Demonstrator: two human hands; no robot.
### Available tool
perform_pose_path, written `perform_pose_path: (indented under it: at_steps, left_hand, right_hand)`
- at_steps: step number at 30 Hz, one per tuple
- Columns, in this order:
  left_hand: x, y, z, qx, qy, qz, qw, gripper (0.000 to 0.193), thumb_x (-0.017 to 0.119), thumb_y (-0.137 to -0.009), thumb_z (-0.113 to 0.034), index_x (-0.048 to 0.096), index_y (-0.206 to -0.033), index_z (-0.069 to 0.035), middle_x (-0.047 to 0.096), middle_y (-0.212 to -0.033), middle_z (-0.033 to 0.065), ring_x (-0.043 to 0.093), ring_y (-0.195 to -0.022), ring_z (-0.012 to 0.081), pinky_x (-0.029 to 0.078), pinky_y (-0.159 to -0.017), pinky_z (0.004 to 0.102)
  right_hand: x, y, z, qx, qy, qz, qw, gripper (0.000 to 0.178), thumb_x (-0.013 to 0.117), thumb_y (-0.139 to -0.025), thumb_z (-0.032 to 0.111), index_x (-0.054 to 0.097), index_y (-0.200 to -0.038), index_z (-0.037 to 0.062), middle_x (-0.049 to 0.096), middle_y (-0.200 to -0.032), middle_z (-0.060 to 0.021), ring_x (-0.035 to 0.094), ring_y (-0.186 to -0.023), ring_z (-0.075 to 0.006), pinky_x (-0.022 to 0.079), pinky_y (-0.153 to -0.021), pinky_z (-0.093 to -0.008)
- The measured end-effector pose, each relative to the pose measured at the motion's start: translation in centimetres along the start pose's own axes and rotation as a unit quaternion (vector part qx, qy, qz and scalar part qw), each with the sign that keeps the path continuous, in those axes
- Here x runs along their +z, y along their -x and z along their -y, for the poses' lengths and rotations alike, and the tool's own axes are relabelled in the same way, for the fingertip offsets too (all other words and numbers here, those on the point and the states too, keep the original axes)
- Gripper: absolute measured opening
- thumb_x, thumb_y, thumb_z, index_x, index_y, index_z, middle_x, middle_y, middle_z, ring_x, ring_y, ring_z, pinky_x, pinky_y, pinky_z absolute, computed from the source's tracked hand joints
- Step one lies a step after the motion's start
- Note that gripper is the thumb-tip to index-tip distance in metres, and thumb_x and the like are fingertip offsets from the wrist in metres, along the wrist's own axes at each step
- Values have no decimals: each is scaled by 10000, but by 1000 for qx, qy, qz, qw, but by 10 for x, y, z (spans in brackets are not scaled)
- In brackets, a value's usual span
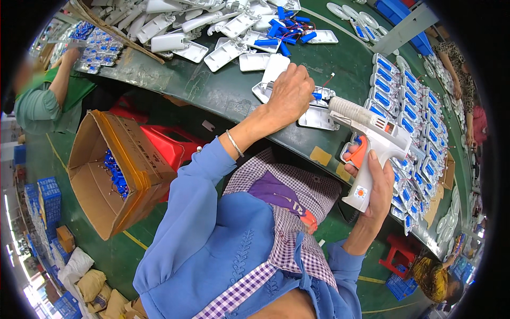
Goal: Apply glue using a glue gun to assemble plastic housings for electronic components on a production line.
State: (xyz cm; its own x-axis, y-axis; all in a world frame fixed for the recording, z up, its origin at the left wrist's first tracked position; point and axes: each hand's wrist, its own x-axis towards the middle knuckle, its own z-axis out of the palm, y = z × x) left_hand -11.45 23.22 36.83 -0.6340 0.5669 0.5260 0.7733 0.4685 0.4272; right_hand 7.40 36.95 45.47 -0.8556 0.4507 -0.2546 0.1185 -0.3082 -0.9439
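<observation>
My right hand [376, 186] grips a white hot glue gun [372, 141], fingers at its orange trigger [357, 154]. The gun's ribbed front end [345, 108] points left, toward my left hand [291, 95]. Over a white plastic casing [261, 93] at the bench edge, my left hand has its fingers curled down and closed. A blue cylindrical battery [317, 96] shows beside its fingertips, with a thin wire rising behind. My thumb and the exact grip are hidden. Just below the gun's tip lies an open white casing half [317, 118].
White casings [223, 53] and loose blue batteries [287, 29] are heaped at the back of the green bench [196, 80]. Rows of battery-filled casings [409, 122] cover its right side. A cardboard box [114, 170] with blue batteries stands lower left. Other people work at both sides.
</observation>
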Motion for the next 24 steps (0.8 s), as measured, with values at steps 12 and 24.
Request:
perform_pose_path:
  at_steps: [12, 24]
  left_hand:
    - [4, 3, 2, -24, 39, 23, 999, 132, 685, -741, -32, 612, -828, 36, 536, -920, 128, 539, -896, 303, 490, -736, 420]
    - [6, 3, 3, -30, 38, 27, 998, 121, 671, -750, -17, 598, -827, 41, 528, -923, 143, 546, -896, 312, 492, -731, 424]
  right_hand:
    - [10, -17, 2, 6, 59, 6, 998, 312, 533, -940, 157, 507, -1170, -53, 644, -934, -136, 638, -760, -188, 519, -642, -272]
    - [7, -7, 1, -5, 93, 5, 996, 287, 522, -935, 158, 511, -1140, -43, 624, -874, -99, 602, -741, -163, 458, -640, -250]
